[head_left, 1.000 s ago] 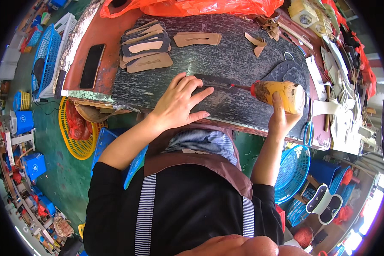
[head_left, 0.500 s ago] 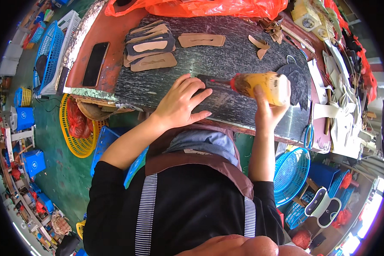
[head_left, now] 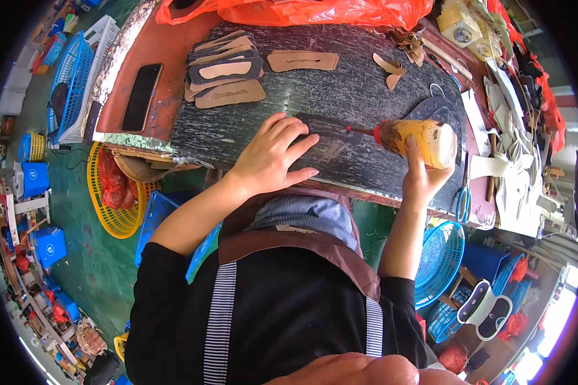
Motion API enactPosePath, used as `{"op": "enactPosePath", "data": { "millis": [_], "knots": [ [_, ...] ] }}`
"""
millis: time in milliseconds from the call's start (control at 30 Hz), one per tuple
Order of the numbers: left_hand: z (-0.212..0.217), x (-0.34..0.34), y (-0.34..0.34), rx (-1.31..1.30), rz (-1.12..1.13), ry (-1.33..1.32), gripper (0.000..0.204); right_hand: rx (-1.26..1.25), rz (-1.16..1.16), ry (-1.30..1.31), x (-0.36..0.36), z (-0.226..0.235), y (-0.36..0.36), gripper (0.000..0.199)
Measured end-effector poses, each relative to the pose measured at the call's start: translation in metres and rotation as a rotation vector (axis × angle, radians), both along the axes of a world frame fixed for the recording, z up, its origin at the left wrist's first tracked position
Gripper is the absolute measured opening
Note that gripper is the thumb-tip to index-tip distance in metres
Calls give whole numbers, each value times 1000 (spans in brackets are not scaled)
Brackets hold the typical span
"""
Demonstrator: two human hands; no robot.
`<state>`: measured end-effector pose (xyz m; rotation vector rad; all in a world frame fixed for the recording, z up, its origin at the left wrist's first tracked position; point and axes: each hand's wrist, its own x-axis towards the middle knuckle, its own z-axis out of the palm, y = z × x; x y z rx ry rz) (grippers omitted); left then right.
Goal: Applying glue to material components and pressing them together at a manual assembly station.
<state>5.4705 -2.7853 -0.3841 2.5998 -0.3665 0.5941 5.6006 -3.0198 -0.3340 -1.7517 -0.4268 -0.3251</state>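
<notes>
A yellow glue bottle (head_left: 424, 141) with a red collar and a thin dark nozzle lies tilted in my right hand (head_left: 426, 173), its tip pointing left. Below the nozzle, a dark strip-shaped piece (head_left: 327, 123) lies on the black-speckled board (head_left: 250, 138), hard to tell from its surface. My left hand (head_left: 275, 155) rests flat with fingers spread, the fingertips at the strip's left end. Farther back are a stack of tan and dark cut pieces (head_left: 228, 70) and a tan piece with a slot (head_left: 302, 61).
Dark round pieces (head_left: 438, 112) lie beyond the bottle. Blue-handled scissors (head_left: 463, 204) sit at the board's right edge, beside white scraps (head_left: 514, 173). A phone (head_left: 142, 96) lies on the left. Red plastic (head_left: 302, 13) covers the back edge. A yellow basket (head_left: 96, 192) stands below left.
My right hand has moved to the right with the glue bottle, drawing the nozzle along the dark strip. My left hand has stayed in place.
</notes>
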Motion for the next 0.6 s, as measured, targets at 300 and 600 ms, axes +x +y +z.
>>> {"op": "enactPosePath", "data": {
  "millis": [300, 600],
  "knots": [
    [2, 2, 0, 5, -1, 3, 46, -49, 50, -89, -7, 2, 18, 53],
    [18, 16, -6, 32, 33, 99, 35, 264, -1, 22, 6, -12, -38, 55]
  ]
}}
